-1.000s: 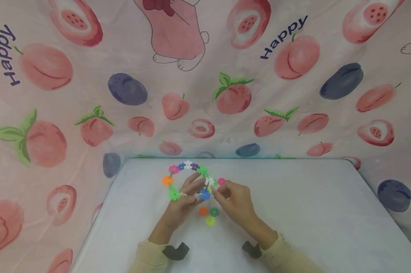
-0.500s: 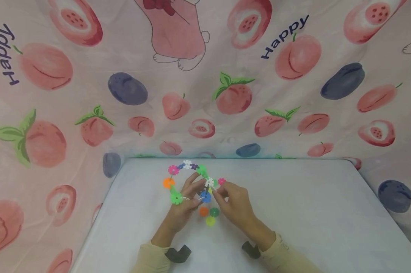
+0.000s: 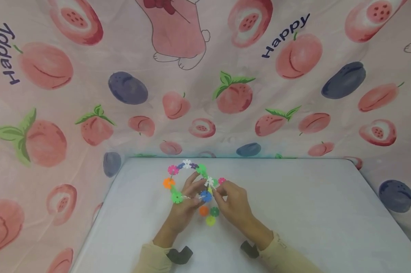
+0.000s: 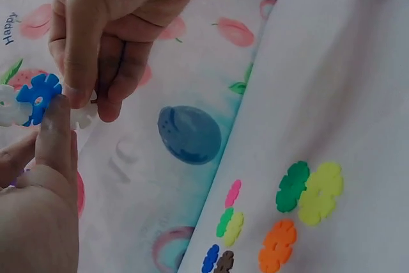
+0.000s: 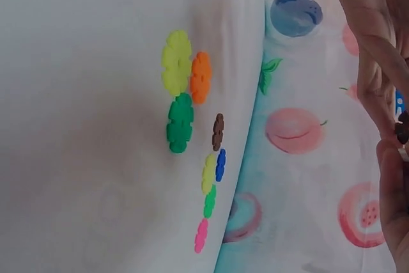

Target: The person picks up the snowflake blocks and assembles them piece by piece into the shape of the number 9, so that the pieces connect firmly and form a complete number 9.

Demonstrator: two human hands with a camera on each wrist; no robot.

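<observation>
In the head view, my left hand [image 3: 183,212] holds a loop of linked, notched plastic snowflake discs above the table. The loop runs through a green disc [image 3: 177,196], an orange disc [image 3: 168,183], a pink disc [image 3: 173,170] and others. At its near right side a blue disc [image 4: 39,97] lies by my left fingertips. My right hand [image 3: 236,201] meets the left there, thumb and forefinger pinching a white disc [image 4: 83,117], mostly covered by the fingers. A brown disc [image 5: 402,129] shows between the two hands in the right wrist view, cut by the frame edge.
On the white table [image 3: 311,212] lie loose discs: orange [image 3: 203,211], dark green [image 3: 214,211] and yellow [image 3: 210,220] close together. Farther back lie pink [image 5: 201,235], green [image 5: 210,201], blue [image 5: 220,165] and others. A fruit-print cloth [image 3: 205,94] hangs behind.
The near side of the loop has dropped slightly and shifted right with my left hand, mostly in the first half second. My right hand keeps its pinch and has barely moved.
</observation>
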